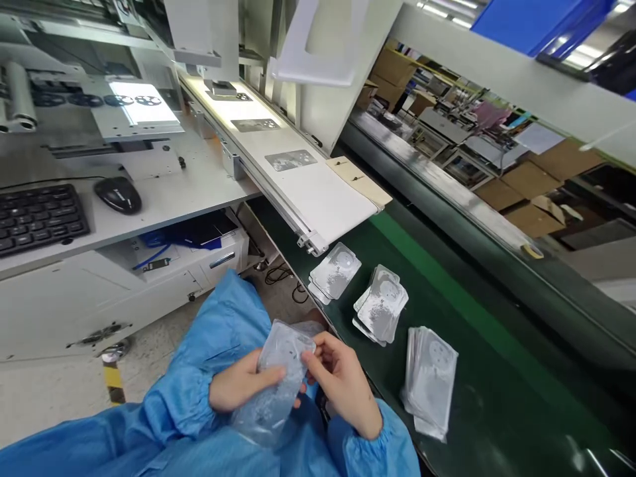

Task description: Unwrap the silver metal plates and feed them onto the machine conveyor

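My left hand (243, 387) and my right hand (342, 381) are both closed on a stack of clear plastic pouches (278, 381), held over my lap in blue sleeves. The left hand grips the stack from below and the right thumb and fingers pinch its upper right edge. Three piles of silvery pouches lie on the dark green belt (497, 371) to the right: one (335, 271) just under the end of the white conveyor (322, 199), one (381, 305) in the middle, and a taller one (430, 381) nearest me.
Flat silvery pouches (291, 159) ride on the white conveyor out of a machine. A keyboard (40, 218) and mouse (118, 194) sit on the white desk at left. Cardboard boxes (527, 192) and other workstations lie beyond the belt's far rail.
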Available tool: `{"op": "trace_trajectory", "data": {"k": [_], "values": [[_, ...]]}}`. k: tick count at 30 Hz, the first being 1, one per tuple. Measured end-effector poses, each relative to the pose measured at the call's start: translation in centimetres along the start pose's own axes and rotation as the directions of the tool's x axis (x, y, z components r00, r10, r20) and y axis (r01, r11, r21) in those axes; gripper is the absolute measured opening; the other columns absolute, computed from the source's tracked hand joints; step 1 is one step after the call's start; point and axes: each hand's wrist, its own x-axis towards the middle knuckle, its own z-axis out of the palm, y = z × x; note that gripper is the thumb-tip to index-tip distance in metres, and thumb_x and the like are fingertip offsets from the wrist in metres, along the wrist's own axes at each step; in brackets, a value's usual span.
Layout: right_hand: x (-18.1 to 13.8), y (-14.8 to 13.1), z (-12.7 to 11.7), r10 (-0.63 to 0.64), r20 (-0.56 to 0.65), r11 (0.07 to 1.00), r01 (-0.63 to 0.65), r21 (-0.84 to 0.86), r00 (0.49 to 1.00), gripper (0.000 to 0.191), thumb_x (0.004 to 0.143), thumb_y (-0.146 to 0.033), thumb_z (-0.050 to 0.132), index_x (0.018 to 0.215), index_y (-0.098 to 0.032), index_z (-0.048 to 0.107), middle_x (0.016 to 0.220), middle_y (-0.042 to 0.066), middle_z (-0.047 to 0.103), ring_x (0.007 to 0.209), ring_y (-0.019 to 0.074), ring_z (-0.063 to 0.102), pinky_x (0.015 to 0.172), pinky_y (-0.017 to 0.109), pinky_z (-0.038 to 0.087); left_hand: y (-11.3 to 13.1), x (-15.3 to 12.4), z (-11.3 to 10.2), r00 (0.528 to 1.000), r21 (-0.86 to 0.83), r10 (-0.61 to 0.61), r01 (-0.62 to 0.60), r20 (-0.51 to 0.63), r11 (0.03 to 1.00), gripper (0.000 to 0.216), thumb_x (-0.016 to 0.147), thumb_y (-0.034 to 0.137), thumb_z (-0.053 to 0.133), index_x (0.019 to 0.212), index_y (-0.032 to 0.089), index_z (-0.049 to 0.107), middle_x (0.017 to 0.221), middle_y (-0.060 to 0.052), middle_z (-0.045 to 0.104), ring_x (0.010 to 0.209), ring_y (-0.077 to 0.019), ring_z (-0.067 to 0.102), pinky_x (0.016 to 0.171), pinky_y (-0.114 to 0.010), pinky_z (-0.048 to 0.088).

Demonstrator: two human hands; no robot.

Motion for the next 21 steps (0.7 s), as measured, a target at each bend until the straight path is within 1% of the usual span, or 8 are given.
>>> {"op": "trace_trajectory", "data": {"k": [2,5,9,11,13,16,18,21], "values": [[0.2,-0.5,-0.4,0.022,0.032,0.999,-0.02,-0.05,0.999,0.033,0.089,-0.052,0.069,0.089,-0.021,0.059,0.069,-0.002,0.06,0.061,0.0134,0.059,0.056,0.024,0.048,-1.1,-0.3,-0.8,0.998,-0.02,-0.015,0.016,0.053,1.0,0.057,0.074,0.059,0.08,0.108,0.015,0.067,0.093,-0.01,0.079,0.087,-0.0242,0.076,0.077,-0.033,0.06],[0.7,-1.6,-0.7,0.027,0.005,0.988,-0.026,-0.155,1.0,0.033,0.093,-0.052,0.062,0.083,-0.02,0.058,0.065,-0.002,0.059,0.058,0.0129,0.056,0.054,0.024,0.044,-2.5,-0.5,-2.1,0.993,-0.032,-0.043,0.047,0.111,0.998,0.054,0.071,0.059,0.082,0.102,0.016,0.07,0.094,-0.01,0.08,0.089,-0.0241,0.077,0.08,-0.033,0.06],[1.4,-4.6,-1.4,-0.06,0.065,0.913,0.081,-0.4,0.996,0.031,0.095,-0.044,0.058,0.074,-0.022,0.059,0.06,-0.002,0.058,0.056,0.0136,0.053,0.053,0.026,0.041,-2.5,-0.4,-3.1,0.979,-0.031,-0.042,0.049,0.2,0.998,0.049,0.071,0.058,0.083,0.1,0.02,0.071,0.092,-0.009,0.081,0.089,-0.0269,0.077,0.083,-0.041,0.06],[2.4,-6.8,-2.6,-0.146,0.029,0.887,0.144,-0.439,0.989,0.03,0.095,-0.046,0.057,0.075,-0.024,0.062,0.063,-0.001,0.061,0.058,0.0163,0.057,0.053,0.029,0.044,-2.0,-0.3,-3.3,0.975,-0.065,-0.03,0.045,0.221,0.997,0.045,0.07,0.054,0.084,0.103,0.026,0.071,0.094,-0.007,0.081,0.09,-0.0292,0.078,0.087,-0.049,0.058],[4.5,-9.4,-4.8,-0.287,-0.13,0.888,0.213,-0.408,0.949,0.028,0.094,-0.049,0.058,0.078,-0.026,0.062,0.065,-0.001,0.063,0.058,0.0188,0.061,0.055,0.032,0.049,-1.7,-0.2,-3.4,0.977,-0.082,-0.017,0.035,0.212,0.996,0.04,0.07,0.053,0.084,0.103,0.033,0.072,0.095,-0.004,0.081,0.092,-0.0304,0.078,0.092,-0.055,0.055],[10.5,-12.9,-9.4,-0.426,-0.449,0.896,0.3,-0.326,0.785,0.026,0.088,-0.048,0.066,0.082,-0.024,0.059,0.059,-0.001,0.061,0.054,0.0182,0.063,0.056,0.033,0.054,-1.7,-0.2,-3.5,0.989,-0.086,0.001,0.012,0.149,0.996,0.039,0.064,0.058,0.086,0.093,0.035,0.075,0.091,-0.003,0.082,0.092,-0.0313,0.078,0.09,-0.054,0.055],[15.5,-14.4,-12.4,-0.36,-0.577,0.932,0.26,-0.251,0.733,0.031,0.083,-0.049,0.07,0.08,-0.022,0.056,0.06,-0.001,0.061,0.053,0.017,0.062,0.053,0.032,0.056,-1.9,-0.3,-3.7,0.995,-0.097,0.008,0.002,0.1,0.995,0.039,0.061,0.059,0.087,0.088,0.034,0.075,0.091,-0.002,0.082,0.091,-0.0314,0.078,0.088,-0.053,0.056],[21.6,-15.2,-15.3,-0.221,-0.677,0.955,0.016,-0.295,0.702,0.024,0.087,-0.042,0.065,0.08,-0.02,0.056,0.067,0.003,0.065,0.061,0.0178,0.065,0.059,0.032,0.058,-2.3,-0.5,-4.3,0.997,-0.098,0.044,-0.039,0.055,0.994,0.037,0.063,0.061,0.084,0.087,0.034,0.075,0.093,-0.002,0.082,0.092,-0.0304,0.077,0.087,-0.049,0.057]]}}
